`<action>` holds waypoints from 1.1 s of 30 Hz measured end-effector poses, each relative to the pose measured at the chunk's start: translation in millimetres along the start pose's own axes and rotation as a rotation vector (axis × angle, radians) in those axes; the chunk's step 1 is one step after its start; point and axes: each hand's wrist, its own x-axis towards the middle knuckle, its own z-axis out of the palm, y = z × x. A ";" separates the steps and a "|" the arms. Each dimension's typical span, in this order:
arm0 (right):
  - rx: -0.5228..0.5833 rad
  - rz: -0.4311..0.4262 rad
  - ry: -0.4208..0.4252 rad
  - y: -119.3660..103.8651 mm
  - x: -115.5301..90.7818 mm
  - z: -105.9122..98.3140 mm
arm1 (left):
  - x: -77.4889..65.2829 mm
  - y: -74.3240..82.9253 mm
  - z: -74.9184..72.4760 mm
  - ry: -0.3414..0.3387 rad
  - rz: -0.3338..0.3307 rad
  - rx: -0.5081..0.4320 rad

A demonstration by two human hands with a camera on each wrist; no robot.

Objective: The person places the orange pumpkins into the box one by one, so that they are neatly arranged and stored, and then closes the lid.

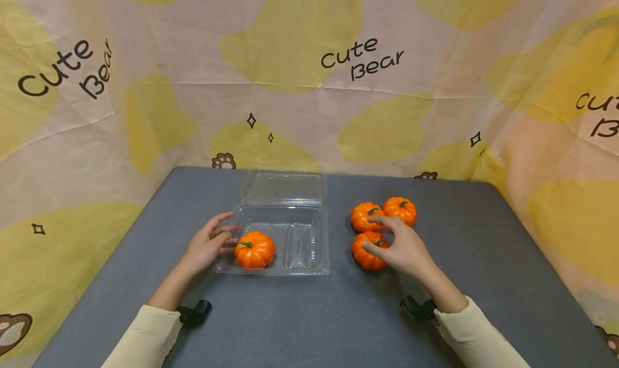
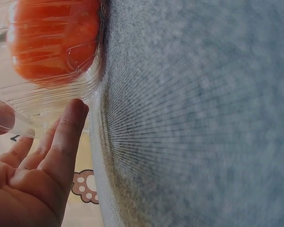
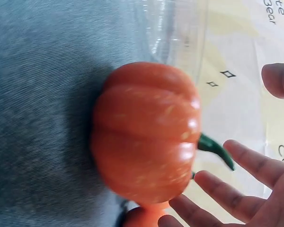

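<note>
A clear plastic clamshell container (image 1: 301, 242) lies on the table with its lid tipped back. One small orange pumpkin (image 1: 256, 252) with a green stem sits in the container's left side. At the left wall is my left hand (image 1: 205, 250), its fingers extended against the plastic; the left wrist view shows fingertips (image 2: 75, 111) at the ribbed edge. My right hand (image 1: 408, 250) hovers over the loose pumpkins with fingers spread. Nearest to it is the front pumpkin (image 1: 367, 252), its stem close to a fingertip in the right wrist view. No pumpkin is in its grasp.
Behind the front pumpkin are two more pumpkins, one at the back left (image 1: 362, 216) and one at the back right (image 1: 402, 211). The open lid (image 1: 283, 188) lies toward the far edge of the grey table (image 1: 300, 319). A printed cloth (image 1: 290, 45) hangs behind.
</note>
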 end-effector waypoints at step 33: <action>-0.032 0.006 -0.014 22.5 -0.1 15.2 | -0.2 1.0 0.1 -0.004 0.014 -0.008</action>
